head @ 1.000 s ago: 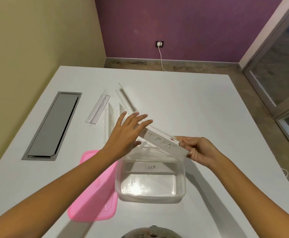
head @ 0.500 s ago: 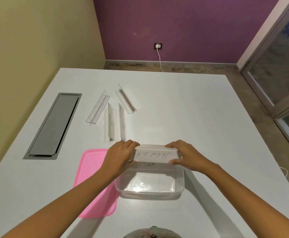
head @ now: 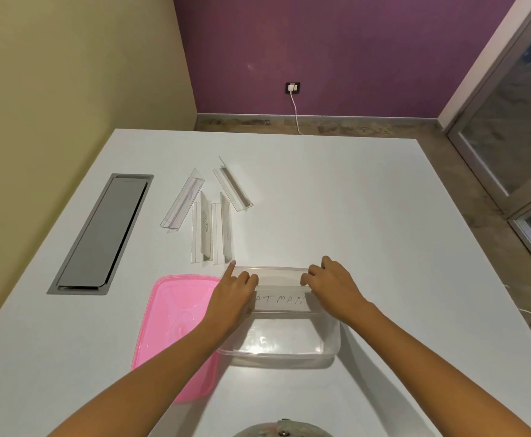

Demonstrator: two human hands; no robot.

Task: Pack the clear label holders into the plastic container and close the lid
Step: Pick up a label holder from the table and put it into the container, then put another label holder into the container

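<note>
In the head view, the left hand (head: 235,294) and right hand (head: 333,288) gripped the ends of a clear plastic label holder (head: 280,303), held inside the clear rectangular plastic container (head: 276,354) at lower centre. A pink plastic lid (head: 175,326) lay just left of it. Four more clear holders (head: 205,228) lay above, left of centre.

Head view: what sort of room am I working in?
Likely an office or meeting room: a big white table with a grey cable hatch set in it, a wall socket, and a glass door at right.

head-worn view, looking down, close over table (head: 352,200)
</note>
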